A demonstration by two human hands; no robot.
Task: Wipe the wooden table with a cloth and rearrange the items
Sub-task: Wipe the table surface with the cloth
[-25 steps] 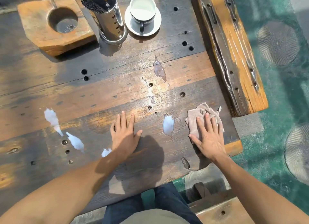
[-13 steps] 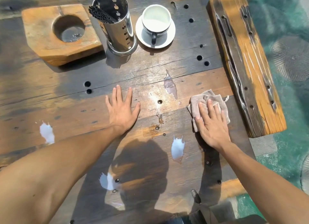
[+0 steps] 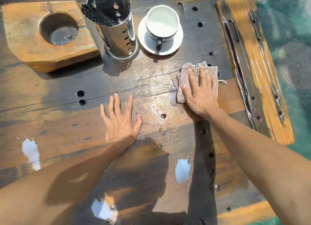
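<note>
My right hand (image 3: 201, 93) presses flat on a crumpled beige cloth (image 3: 190, 70) at the right middle of the dark wooden table (image 3: 58, 123). The cloth's left edge touches a wet patch (image 3: 173, 98). My left hand (image 3: 120, 122) lies flat on the bare wood, fingers spread, holding nothing. Behind stand a steel holder (image 3: 117, 31) with black straws, a white cup (image 3: 162, 23) on a saucer (image 3: 173, 46), and a wooden block (image 3: 25, 44) with a round hollow. White spills lie at the left (image 3: 31, 150), near middle (image 3: 182, 171) and near edge (image 3: 102, 209).
A worn wooden bench plank (image 3: 259, 73) runs along the table's right side, with green ground (image 3: 296, 31) beyond it. Several round holes and bolts dot the tabletop.
My right hand has slid the cloth away from me and leftwards, from the table's near right part up to the wet patch below the cup. My left hand has moved farther onto the table.
</note>
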